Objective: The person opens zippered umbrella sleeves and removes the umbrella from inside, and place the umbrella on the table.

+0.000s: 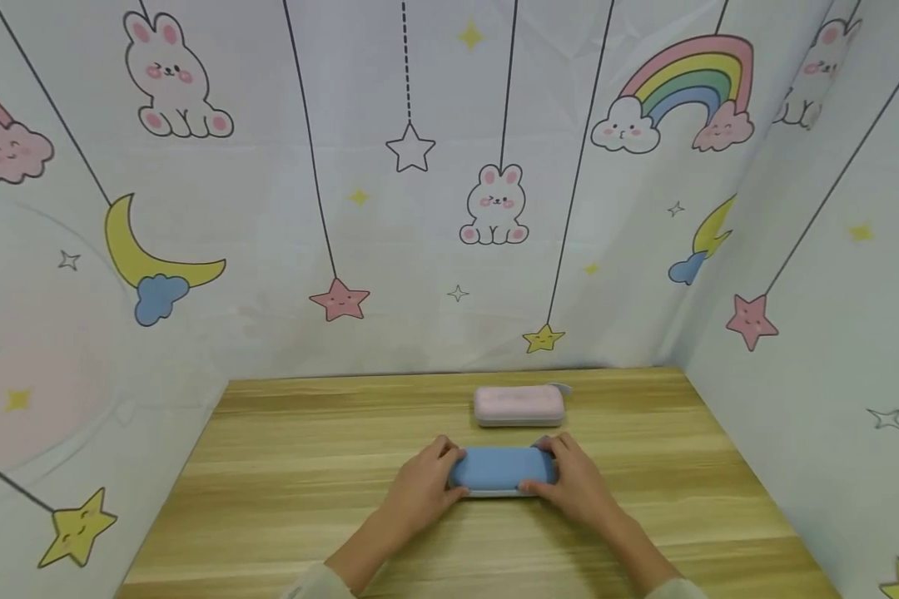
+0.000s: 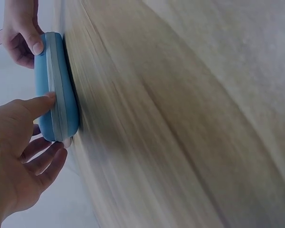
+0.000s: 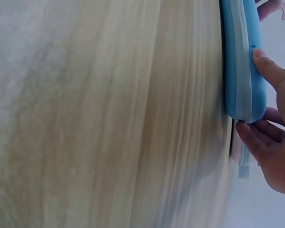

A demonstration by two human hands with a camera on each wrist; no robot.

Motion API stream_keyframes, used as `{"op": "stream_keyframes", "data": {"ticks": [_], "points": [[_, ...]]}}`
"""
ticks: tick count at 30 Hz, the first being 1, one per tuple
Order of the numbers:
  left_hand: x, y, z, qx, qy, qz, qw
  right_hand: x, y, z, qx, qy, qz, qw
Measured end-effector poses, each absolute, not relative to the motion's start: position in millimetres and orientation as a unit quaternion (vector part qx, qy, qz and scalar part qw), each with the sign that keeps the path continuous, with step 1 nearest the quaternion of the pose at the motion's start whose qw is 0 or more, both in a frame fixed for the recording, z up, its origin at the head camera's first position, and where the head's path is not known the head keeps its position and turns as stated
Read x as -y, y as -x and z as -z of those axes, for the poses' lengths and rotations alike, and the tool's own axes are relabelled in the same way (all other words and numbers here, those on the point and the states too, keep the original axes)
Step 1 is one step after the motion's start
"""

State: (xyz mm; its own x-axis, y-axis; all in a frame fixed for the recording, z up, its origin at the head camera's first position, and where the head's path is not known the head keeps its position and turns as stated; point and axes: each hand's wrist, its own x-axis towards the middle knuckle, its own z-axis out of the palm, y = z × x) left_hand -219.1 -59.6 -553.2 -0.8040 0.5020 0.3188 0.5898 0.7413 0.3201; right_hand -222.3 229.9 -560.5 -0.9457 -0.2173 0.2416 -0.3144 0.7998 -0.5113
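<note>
A blue zippered case (image 1: 502,468) with rounded ends lies lengthwise across the wooden table, a pale zip band running round its side. My left hand (image 1: 424,485) holds its left end, thumb at the front side and fingertips at the back. At the other end my right hand (image 1: 575,482) grips it the same way, the thumb over the front edge. In the left wrist view, the left thumb presses on the zip band of the case (image 2: 57,90), fingers curling round its end. The right wrist view has the right thumb on the upper shell of the case (image 3: 256,90).
Just behind the blue case stands a similar pink case (image 1: 519,405) with a small grey tab at its right end. The wood-grain table (image 1: 307,466) meets white cloth walls (image 1: 270,208) printed with rabbits, stars and moons at the back and both sides.
</note>
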Motion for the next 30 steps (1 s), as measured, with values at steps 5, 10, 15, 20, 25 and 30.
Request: {"op": "stream_keyframes", "data": {"ticks": [5, 10, 15, 20, 25, 30], "points": [[57.1, 218.5, 551.5, 0.929, 0.291, 0.197, 0.115, -230.1, 221.8, 556.3, 0.945, -0.143, -0.281, 0.085], [57.3, 217.8, 551.7, 0.929, 0.292, 0.189, 0.123, -228.7, 220.6, 554.4, 0.945, -0.143, -0.285, 0.076], [59.2, 215.5, 551.3, 0.93, 0.295, 0.184, 0.117, -227.5, 218.9, 556.1, 0.948, -0.139, -0.281, 0.062], [62.0, 212.7, 549.6, 0.933, 0.29, 0.187, 0.099, -224.9, 216.9, 557.9, 0.947, -0.14, -0.281, 0.063], [63.3, 211.5, 549.3, 0.935, 0.291, 0.181, 0.097, -223.3, 216.0, 559.0, 0.945, -0.145, -0.284, 0.072], [62.9, 211.3, 549.0, 0.934, 0.294, 0.177, 0.1, -223.1, 214.5, 560.0, 0.942, -0.152, -0.287, 0.087]]}}
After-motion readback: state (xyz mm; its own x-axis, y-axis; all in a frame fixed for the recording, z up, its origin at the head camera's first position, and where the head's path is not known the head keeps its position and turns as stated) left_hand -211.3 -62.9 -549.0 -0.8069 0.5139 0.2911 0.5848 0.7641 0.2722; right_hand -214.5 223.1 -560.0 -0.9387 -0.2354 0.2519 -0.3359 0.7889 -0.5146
